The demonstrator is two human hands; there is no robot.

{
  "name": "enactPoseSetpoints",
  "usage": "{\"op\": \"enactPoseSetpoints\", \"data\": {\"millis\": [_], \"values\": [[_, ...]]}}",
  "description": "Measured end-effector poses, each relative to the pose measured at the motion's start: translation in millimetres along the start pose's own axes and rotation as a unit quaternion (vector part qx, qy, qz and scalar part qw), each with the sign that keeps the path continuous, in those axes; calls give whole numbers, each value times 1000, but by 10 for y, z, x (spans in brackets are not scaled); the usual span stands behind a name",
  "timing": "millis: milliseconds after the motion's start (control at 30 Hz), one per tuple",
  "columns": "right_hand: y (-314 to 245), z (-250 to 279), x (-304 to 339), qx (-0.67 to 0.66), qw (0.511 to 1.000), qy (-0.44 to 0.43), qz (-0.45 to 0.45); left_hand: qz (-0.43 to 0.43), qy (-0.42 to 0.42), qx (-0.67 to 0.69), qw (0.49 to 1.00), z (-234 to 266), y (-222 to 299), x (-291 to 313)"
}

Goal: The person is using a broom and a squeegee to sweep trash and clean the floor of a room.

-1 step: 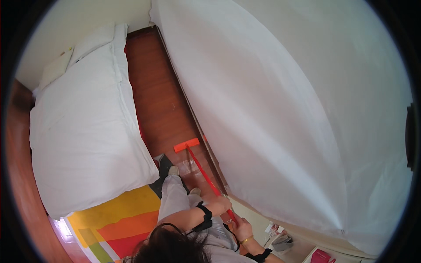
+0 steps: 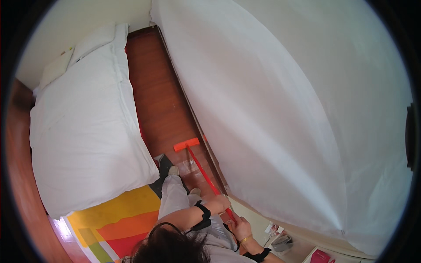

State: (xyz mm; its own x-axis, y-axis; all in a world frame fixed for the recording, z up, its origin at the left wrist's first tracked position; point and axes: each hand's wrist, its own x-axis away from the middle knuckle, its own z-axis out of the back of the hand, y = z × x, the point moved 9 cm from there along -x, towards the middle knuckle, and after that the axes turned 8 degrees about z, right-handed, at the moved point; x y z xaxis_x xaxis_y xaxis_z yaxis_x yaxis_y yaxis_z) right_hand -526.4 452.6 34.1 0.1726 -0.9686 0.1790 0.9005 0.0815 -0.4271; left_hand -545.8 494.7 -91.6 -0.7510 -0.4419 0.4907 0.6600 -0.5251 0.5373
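Fabric in white spreads right of the bed, wooden floor between. Right of the bed's near corner, a long-handled red-orange tool meets that floor, left hand and right hand with fingers wrapped around it.

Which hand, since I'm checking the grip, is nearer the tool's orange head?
The left hand, gripping the red handle closer to the orange head; the right hand, with a gold-coloured bracelet at its wrist, grips farther back.
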Motion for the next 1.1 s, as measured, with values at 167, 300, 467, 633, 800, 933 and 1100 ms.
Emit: {"op": "enactPoseSetpoints", "data": {"millis": [167,300,467,633,800,933,1100], "values": [[17,-115,-212,-48,998,-41,-30,35,11,-28,999,12,-291,-110],[101,-236,-224,-51,999,-7,-9,85,2,-19,996,-107,-395,-183],[126,-260,-17,-31,999,0,18,56,-40,-18,997,-149,-238,-54],[216,-173,231,-36,997,-61,-34,-22,-55,-18,998,-184,144,34],[141,-405,-221,-23,999,-38,-6,129,-5,61,990,-94,-433,-55],[93,-604,-451,-30,996,-75,-32,113,69,-43,990,165,-663,19],[2,-310,-268,-2,998,-63,28,27,42,-5,999,159,-285,129]]}}
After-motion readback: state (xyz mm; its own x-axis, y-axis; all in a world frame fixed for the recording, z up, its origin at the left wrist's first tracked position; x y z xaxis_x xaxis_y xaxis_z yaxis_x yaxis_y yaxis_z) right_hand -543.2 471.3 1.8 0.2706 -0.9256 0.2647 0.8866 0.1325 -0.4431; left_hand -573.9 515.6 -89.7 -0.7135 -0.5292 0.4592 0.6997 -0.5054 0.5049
